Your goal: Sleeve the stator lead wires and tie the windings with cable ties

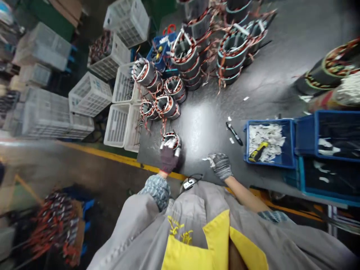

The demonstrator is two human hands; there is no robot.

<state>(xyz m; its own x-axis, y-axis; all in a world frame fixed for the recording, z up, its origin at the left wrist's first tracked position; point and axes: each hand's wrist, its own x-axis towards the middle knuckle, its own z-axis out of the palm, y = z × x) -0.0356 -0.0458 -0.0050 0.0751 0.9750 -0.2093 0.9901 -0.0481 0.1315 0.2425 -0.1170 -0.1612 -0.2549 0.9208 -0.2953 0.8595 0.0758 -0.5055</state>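
My left hand (169,156), in a dark glove, is closed over the top of a small motor stator (172,139) with copper windings that stands on the dark worktable (202,123). My right hand (221,165), in a grey knit glove, pinches a small white paper slip (207,159) just above the table's front edge. A black marker (234,134) lies on the table beyond my right hand.
Several more stators (165,93) stand and pile up toward the back of the table. A blue bin (268,142) of white paper slips with a yellow tool sits at right, beside other blue bins (332,135). White plastic crates (123,123) stand on the floor at left.
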